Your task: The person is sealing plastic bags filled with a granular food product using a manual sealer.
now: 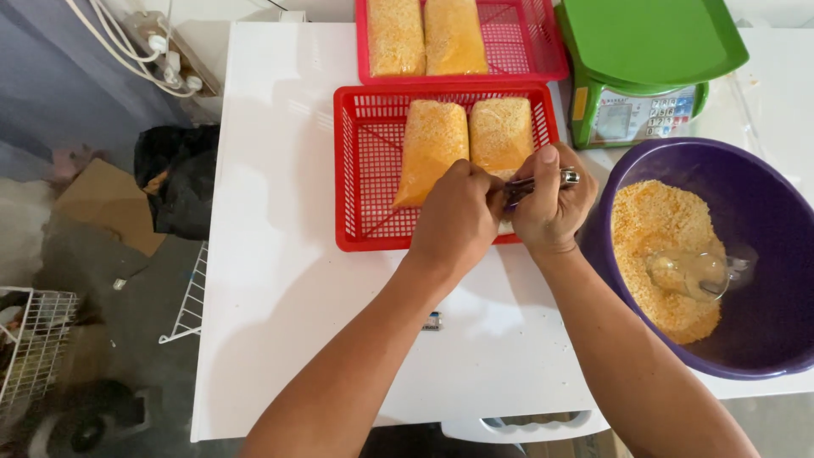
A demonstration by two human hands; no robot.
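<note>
Your left hand pinched the bag; your right hand fingers gripped the metal tool: you did well keeping both steady over the red basket.

Both hands hide the third bag; top edge crops the far basket.

A green scale with a keypad stands at the far right of the white desk, beside a second red basket holding two orange bags. A purple bowl of yellow crumbs holds a clear scoop. On the floor to the left lie a black bag, cardboard and a white wire rack.
</note>
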